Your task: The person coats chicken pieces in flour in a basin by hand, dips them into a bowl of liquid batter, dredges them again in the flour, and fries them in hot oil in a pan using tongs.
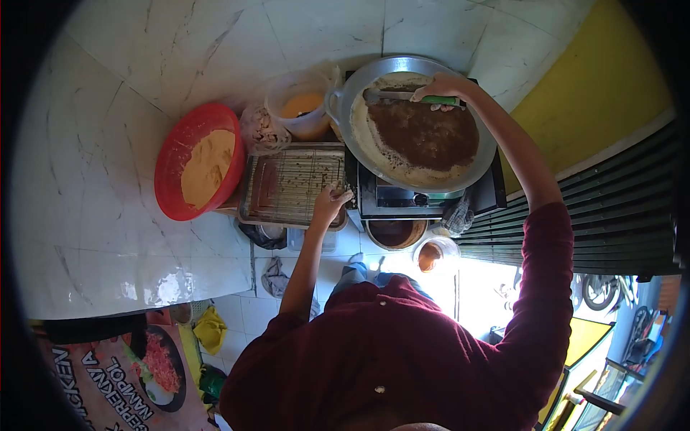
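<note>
My right hand [444, 87] is closed around a green-handled metal utensil [394, 95], held flat over the far side of a wide metal wok [343, 118]. Its exact kind does not show clearly. Brown bubbling oil [424, 136] with pale foam around its edge fills the wok. My left hand [330, 204] is at the right edge of a metal tray with a wire rack [284, 179], its fingers apart and floury crumbs on the tips. More crumbs are scattered over the rack.
Left of the tray stands a red basin [165, 172] of pale flour. Behind are a plastic bag of pale pieces [264, 131] and a clear tub of orange liquid [302, 108]. The wok sits on a stove [410, 197]. Below are a pot [397, 233] and a small bucket [435, 255].
</note>
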A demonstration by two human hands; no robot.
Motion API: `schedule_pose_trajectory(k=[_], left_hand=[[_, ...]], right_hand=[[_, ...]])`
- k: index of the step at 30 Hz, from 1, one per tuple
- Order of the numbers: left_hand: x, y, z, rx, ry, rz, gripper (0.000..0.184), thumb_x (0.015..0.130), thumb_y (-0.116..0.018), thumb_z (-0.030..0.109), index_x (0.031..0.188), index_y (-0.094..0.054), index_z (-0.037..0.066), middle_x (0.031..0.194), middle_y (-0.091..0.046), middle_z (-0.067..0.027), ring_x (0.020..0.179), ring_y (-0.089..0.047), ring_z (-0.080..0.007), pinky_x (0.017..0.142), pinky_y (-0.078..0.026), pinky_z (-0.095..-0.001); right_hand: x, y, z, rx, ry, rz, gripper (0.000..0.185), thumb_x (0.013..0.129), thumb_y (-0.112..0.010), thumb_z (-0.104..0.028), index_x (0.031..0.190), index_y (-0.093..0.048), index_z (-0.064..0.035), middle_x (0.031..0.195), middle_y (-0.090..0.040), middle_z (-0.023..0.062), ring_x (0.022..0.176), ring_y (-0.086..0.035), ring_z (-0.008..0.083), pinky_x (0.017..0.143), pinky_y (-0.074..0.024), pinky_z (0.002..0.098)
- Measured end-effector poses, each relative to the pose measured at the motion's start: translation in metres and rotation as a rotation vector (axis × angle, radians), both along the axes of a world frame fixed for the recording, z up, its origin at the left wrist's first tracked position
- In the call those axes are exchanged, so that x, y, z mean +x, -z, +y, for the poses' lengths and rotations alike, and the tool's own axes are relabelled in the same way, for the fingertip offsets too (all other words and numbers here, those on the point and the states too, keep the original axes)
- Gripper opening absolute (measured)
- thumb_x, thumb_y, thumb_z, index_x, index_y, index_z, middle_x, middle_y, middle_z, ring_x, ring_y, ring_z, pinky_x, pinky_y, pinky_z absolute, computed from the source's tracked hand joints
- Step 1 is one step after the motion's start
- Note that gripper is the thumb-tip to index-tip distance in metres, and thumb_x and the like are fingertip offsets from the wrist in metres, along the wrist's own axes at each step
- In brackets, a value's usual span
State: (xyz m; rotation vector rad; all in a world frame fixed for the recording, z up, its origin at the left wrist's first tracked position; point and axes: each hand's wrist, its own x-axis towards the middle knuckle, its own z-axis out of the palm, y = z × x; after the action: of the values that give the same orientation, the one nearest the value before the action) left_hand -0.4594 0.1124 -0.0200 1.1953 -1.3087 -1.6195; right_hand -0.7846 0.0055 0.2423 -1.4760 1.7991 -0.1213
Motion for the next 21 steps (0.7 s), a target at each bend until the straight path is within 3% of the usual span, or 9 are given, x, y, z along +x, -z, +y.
schedule_pose_trajectory(k=[5, 7, 11, 13, 14, 16, 19, 21], left_hand=[[0.001, 0.007, -0.001, -0.015, 0.003, -0.019, 0.042, 0.076, -0.067, 0.012, 0.107, -0.046, -0.007, 0.091, -0.062, -0.0138, 0.083, -0.061, -0.0151, 0.07, -0.048, -0.0224], [0.001, 0.009, -0.002, 0.002, 0.011, 0.017, 0.042, 0.076, -0.067, 0.013, 0.106, -0.046, -0.007, 0.091, -0.062, -0.0134, 0.083, -0.061, -0.0151, 0.07, -0.047, -0.0224], [0.003, 0.012, -0.004, -0.012, 0.018, -0.045, 0.041, 0.076, -0.068, 0.015, 0.103, -0.047, -0.006, 0.092, -0.062, -0.0139, 0.083, -0.06, -0.0147, 0.069, -0.047, -0.0223], [0.003, 0.009, -0.005, -0.022, 0.023, -0.033, 0.038, 0.075, -0.068, 0.015, 0.1, -0.048, -0.005, 0.091, -0.061, -0.0134, 0.083, -0.06, -0.014, 0.069, -0.047, -0.0226], [0.002, 0.007, -0.005, -0.023, 0.028, -0.033, 0.038, 0.075, -0.068, 0.015, 0.1, -0.048, -0.005, 0.091, -0.061, -0.0134, 0.083, -0.06, -0.014, 0.069, -0.047, -0.0226], [0.001, -0.002, -0.002, 0.006, 0.007, 0.061, 0.032, 0.075, -0.068, 0.01, 0.096, -0.049, -0.004, 0.088, -0.061, -0.0125, 0.083, -0.06, -0.0149, 0.071, -0.048, -0.0238], [0.001, -0.006, -0.004, -0.035, 0.031, -0.097, 0.026, 0.075, -0.066, 0.005, 0.093, -0.049, -0.003, 0.086, -0.06, -0.0122, 0.085, -0.059, -0.0161, 0.073, -0.049, -0.025], [0.0, -0.01, -0.003, -0.034, 0.021, -0.065, 0.026, 0.075, -0.066, 0.004, 0.093, -0.049, -0.004, 0.086, -0.06, -0.0128, 0.085, -0.059, -0.0165, 0.073, -0.049, -0.0252]], right_hand=[[-0.026, -0.022, 0.034, -0.201, -0.025, 0.095, 0.039, 0.063, -0.07, -0.037, 0.061, -0.06, 0.0005, 0.049, -0.052, 0.0095, 0.042, -0.05, 0.0165, 0.039, -0.0408, 0.0288], [-0.042, -0.036, 0.052, -0.22, -0.197, 0.556, 0.04, 0.058, -0.072, -0.036, 0.072, -0.066, 0.0012, 0.054, -0.054, 0.008, 0.052, -0.055, 0.0193, 0.051, -0.0458, 0.0303], [-0.099, -0.032, 0.097, -0.355, -0.115, 0.492, 0.044, 0.049, -0.074, -0.034, 0.069, -0.062, 0.004, 0.053, -0.053, 0.013, 0.053, -0.054, 0.024, 0.052, -0.0439, 0.0354], [-0.115, -0.026, 0.114, -0.587, -0.208, 0.6, 0.044, 0.046, -0.075, -0.03, 0.077, -0.064, -0.0002, 0.063, -0.058, 0.0143, 0.06, -0.058, 0.0269, 0.057, -0.045, 0.0357], [-0.122, -0.025, 0.117, -0.587, -0.203, 0.602, 0.044, 0.046, -0.075, -0.03, 0.077, -0.064, -0.0002, 0.063, -0.058, 0.0143, 0.06, -0.058, 0.0269, 0.057, -0.045, 0.0357], [-0.113, -0.042, 0.126, -0.324, -0.313, 0.797, 0.047, 0.044, -0.075, -0.026, 0.083, -0.064, -0.0037, 0.072, -0.061, 0.0153, 0.068, -0.06, 0.0294, 0.062, -0.0468, 0.0364], [-0.133, -0.02, 0.119, -0.401, -0.396, 0.783, 0.048, 0.043, -0.075, -0.023, 0.085, -0.064, -0.0054, 0.075, -0.061, 0.0141, 0.072, -0.06, 0.0297, 0.065, -0.048, 0.0372], [-0.133, -0.011, 0.109, -0.373, -0.413, 0.817, 0.048, 0.043, -0.076, -0.022, 0.086, -0.064, -0.0052, 0.075, -0.062, 0.0137, 0.073, -0.06, 0.0296, 0.066, -0.0483, 0.0371]])
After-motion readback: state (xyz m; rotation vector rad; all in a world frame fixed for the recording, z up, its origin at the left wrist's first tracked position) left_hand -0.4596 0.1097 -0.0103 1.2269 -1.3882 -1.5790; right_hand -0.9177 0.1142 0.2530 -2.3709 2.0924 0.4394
